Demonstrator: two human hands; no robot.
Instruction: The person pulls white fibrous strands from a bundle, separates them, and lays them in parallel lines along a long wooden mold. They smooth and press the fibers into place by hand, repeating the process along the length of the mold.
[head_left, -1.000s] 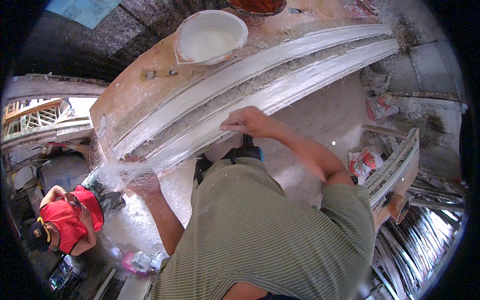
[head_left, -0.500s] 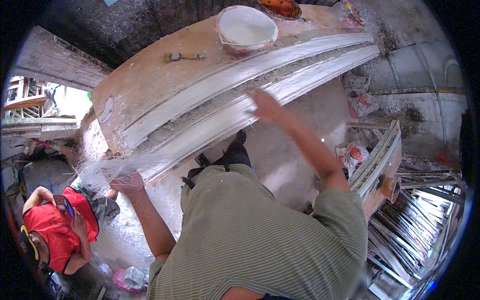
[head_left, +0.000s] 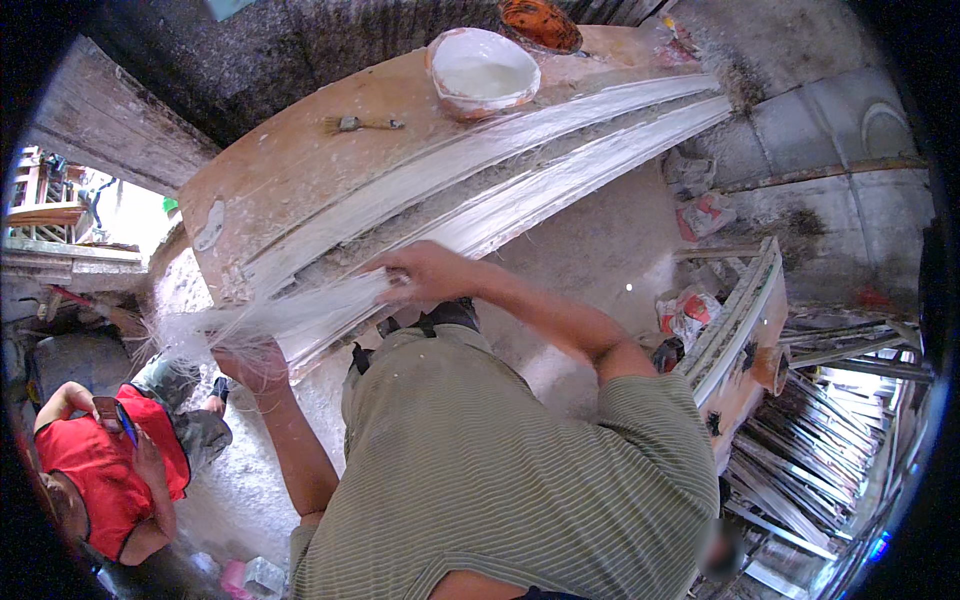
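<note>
A loose bundle of thin white fibres (head_left: 320, 300) stretches between my hands over the near left end of a long white plaster moulding (head_left: 570, 165). My left hand (head_left: 255, 362) is closed on the bundle's frayed left part, where strands fan out past the fingers. With its fingers curled, my right hand (head_left: 432, 272) grips the strands further right, just above the moulding's near edge. The moulding has two smooth white bands with a rough grey groove between them, and lies along a curved tan table (head_left: 290, 150).
On the table are a white basin of pale liquid (head_left: 485, 75), a brush (head_left: 362, 124) and an orange bowl (head_left: 540, 25). At the left, a person in a red vest (head_left: 110, 460) holds a phone. A wooden frame (head_left: 735, 330) and stacked strips (head_left: 810, 465) occupy the right.
My right hand has swept left and down from above the moulding's middle to the fibres, and its fingers have closed. My left hand keeps its hold nearly in place.
</note>
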